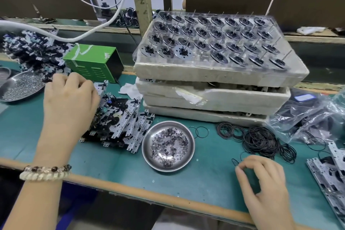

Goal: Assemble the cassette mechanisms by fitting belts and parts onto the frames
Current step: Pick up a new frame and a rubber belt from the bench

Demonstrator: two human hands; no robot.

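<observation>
A heap of metal cassette frames lies on the green mat, left of centre. My left hand reaches onto the heap's upper left, fingers curled round the top frame. A loose pile of black rubber belts lies to the right. My right hand rests near the front edge and pinches one small black belt between thumb and fingers. A steel dish of small washers sits between the two hands.
Stacked foam trays topped by a clear tray of flywheels stand behind the dish. A green metal box, a larger frame heap, a second steel dish, plastic bags and finished frames surround the mat.
</observation>
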